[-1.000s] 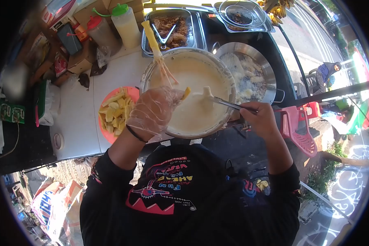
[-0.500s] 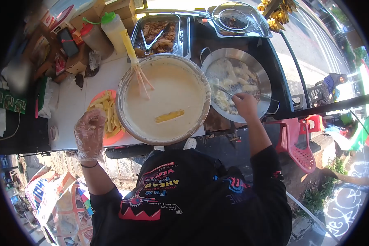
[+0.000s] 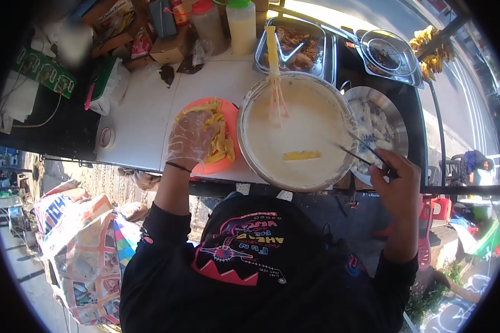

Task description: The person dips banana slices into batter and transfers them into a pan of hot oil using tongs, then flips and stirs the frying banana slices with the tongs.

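My left hand (image 3: 191,136), in a clear plastic glove, rests on a pile of yellow banana slices (image 3: 222,145) on an orange plate (image 3: 221,166). The glove and pile hide how its fingers are bent. Bare, my right hand (image 3: 399,176) grips metal tongs (image 3: 354,155), their two prongs apart above the right rim of a large bowl (image 3: 242,145). Pale batter (image 3: 278,136) fills that bowl. One banana slice (image 3: 301,156) lies on the batter, and a yellow-handled whisk (image 3: 273,58) leans at the bowl's far side. Pale pieces fry in the wide pan (image 3: 397,111) on the right.
Behind the bowl sits a metal tray (image 3: 322,41) of fried food with another pair of tongs. Squeeze bottles (image 3: 241,30) and boxes stand at the back left. A strainer tray (image 3: 386,53) and hanging bananas (image 3: 426,41) are at the far right.
My left hand has gone from the plate's left side onto the banana slices. My right hand has drawn back from the pan, bringing the tongs over the bowl's rim. The view has shifted left.
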A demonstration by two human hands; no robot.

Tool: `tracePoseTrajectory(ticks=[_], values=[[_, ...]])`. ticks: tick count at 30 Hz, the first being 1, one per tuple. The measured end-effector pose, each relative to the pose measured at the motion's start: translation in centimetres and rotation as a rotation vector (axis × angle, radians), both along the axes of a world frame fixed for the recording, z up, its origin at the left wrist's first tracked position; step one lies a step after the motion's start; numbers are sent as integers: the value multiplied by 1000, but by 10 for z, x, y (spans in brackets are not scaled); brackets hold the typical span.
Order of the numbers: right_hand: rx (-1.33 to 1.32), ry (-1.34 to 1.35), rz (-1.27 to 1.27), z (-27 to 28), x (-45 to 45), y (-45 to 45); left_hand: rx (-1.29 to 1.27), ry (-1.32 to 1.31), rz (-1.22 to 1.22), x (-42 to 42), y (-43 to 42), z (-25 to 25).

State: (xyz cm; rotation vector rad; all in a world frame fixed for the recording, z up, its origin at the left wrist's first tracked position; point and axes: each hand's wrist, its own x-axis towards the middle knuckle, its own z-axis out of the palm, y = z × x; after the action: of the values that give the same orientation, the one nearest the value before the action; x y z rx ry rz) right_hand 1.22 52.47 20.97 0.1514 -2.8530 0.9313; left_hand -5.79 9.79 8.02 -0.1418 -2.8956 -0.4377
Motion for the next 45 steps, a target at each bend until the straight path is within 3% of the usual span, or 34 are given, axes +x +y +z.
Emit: tracePoseTrajectory(ticks=[2, 8, 9, 11, 12, 14, 17, 19, 21, 22, 24, 28, 31, 33, 34, 38, 40, 42, 45], values=[[305, -11, 131, 6, 17, -44, -52, -2, -87, -17, -10, -5], [577, 164, 280, -37, 31, -92, -128, -156, -151, -64, -29, -1], [584, 159, 261, -39, 31, -95, -124, -181, -141, -69, -31, -2], [223, -37, 75, -40, 33, -93, -112, -176, -155, -77, -35, -2], [231, -35, 63, -41, 34, -91, -101, -178, -148, -79, -36, -2], [-156, -142, -206, -39, 38, -83, -96, -262, -137, -84, -35, 5], [112, 67, -311, -23, 41, -71, -108, -327, -158, -88, -35, 5], [280, 51, -360, -7, 45, -72, -121, -308, -199, -88, -35, 2], [603, 49, -155, -2, 45, -72, -70, -293, -144, -87, -33, 4], [609, 46, -165, -3, 43, -73, -66, -291, -156, -84, -34, 4], [738, 71, 204, -12, 34, -78, -82, -192, -154, -81, -34, 4], [779, 193, 389, -35, 15, -71, -181, -357, -84, -84, -19, 16], [561, 121, 337, -49, 6, -50, -209, -307, -15, -77, -18, 21], [188, -172, 101, -50, 6, -37, -174, -267, -13, -72, -21, 25], [189, -171, 114, -51, 6, -27, -173, -269, -1, -71, -22, 29], [-799, -444, -236, -89, 12, 13, 142, -179, -151, -42, -15, 69], [-742, -450, -308, -80, 10, 29, 417, -294, -163, -28, 18, 95], [-1013, -407, -287, -78, 7, 48, 571, -49, -388, -22, 45, 78], [-1123, -317, -218, -71, -1, 86, 500, -139, -508, -15, 114, 83]])
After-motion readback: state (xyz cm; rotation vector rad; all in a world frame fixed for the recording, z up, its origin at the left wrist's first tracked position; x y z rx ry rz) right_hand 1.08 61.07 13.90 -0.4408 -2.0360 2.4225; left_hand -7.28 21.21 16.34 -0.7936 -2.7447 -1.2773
